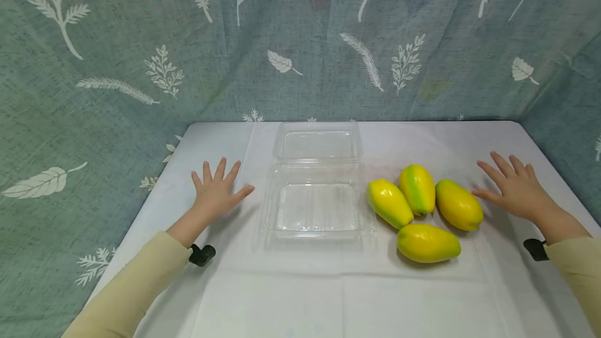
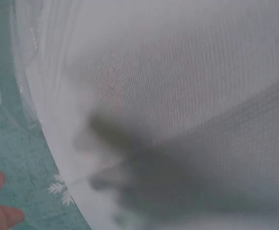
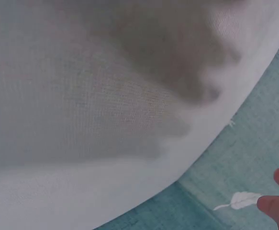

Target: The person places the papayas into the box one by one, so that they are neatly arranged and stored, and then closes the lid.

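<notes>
Yellow-green fruits (image 1: 417,189), four of them, lie close together on the white cloth, just right of the clear plastic container. One sits at the left (image 1: 388,203) with its upper end near the container's wall, one at the back, one at the right (image 1: 459,205), and one lies sideways at the front (image 1: 429,243). The container (image 1: 313,234) stands open near the middle of the table, its hinged lid (image 1: 316,145) laid back toward the far edge.

Right of the fruits, the right hand (image 1: 518,189) is spread and holds nothing; its fingertips point toward the far left, apart from the nearest fruit. On the other side of the container, the left hand (image 1: 216,192) is spread too, thumb toward the container without touching it. Both hands cast shadows on the white cloth (image 1: 281,301), and the wrist views catch only a few fingertips of each.

Beige sleeves (image 1: 136,280) cover the forearms, with a small black device (image 1: 203,255) at each wrist. Behind the table hangs a grey-green curtain (image 1: 305,40) printed with white leaves and sprigs.
</notes>
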Motion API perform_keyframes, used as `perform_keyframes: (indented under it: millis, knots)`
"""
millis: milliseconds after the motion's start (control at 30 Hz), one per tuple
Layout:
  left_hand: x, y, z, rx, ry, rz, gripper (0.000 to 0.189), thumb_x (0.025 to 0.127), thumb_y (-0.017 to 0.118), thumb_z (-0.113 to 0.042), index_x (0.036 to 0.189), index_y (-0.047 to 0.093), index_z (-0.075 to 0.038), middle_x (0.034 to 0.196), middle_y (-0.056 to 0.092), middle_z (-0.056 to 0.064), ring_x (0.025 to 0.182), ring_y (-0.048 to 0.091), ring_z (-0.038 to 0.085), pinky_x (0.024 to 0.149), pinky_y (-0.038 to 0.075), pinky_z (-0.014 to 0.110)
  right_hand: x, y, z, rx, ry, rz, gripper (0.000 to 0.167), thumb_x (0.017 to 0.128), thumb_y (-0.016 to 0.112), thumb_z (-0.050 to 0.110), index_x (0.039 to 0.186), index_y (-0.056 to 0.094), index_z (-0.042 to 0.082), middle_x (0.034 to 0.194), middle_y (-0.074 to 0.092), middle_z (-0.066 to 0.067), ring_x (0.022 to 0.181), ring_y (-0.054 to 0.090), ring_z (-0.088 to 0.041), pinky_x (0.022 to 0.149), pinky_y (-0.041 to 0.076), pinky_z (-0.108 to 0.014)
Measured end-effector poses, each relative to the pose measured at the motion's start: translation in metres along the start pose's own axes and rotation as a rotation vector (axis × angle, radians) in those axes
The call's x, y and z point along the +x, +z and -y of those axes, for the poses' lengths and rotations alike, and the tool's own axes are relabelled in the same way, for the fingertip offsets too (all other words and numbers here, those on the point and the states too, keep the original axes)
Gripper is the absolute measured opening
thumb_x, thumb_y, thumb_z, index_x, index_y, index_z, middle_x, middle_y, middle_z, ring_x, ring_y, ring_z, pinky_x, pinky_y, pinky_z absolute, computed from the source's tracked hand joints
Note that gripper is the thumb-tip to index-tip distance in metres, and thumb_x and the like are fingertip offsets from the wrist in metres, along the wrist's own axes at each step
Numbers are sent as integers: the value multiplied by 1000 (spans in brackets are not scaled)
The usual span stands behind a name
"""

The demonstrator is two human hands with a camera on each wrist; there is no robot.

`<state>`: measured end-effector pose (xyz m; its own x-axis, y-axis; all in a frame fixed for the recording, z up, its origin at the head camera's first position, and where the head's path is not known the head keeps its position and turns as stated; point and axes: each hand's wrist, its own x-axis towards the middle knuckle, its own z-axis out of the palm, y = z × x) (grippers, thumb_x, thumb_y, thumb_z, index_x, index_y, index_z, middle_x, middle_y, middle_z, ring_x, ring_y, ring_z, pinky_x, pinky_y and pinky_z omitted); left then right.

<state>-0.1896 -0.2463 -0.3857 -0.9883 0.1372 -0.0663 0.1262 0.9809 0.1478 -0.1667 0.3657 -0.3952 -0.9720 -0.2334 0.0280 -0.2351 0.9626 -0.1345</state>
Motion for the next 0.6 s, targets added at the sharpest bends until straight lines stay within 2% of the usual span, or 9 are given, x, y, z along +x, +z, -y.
perform_keyframes:
  millis: [300,500,600]
  knots:
    - [-10,4,-13,-45,100,-26,79,87,43,-62,147,20,-16,152,9,18,134,-7,51,100,-9,68,-9,0,4,4,-112,-13,76,91,50,46,148,13,13,150,7,-25,126,11,-57,97,4,-72]
    - [-13,9,-15,-96,163,-26,77,87,44,-60,147,21,-19,152,14,16,135,-4,49,101,-6,67,-13,2,5,29,-166,-9,78,88,57,41,148,14,16,151,8,-22,129,11,-55,99,3,-70]
    - [-14,13,-14,-124,223,-31,75,88,48,-56,147,22,-17,151,18,15,135,1,50,102,-1,67,-15,3,5,38,-206,-13,80,86,60,39,148,15,18,152,8,-19,129,13,-53,101,3,-68]
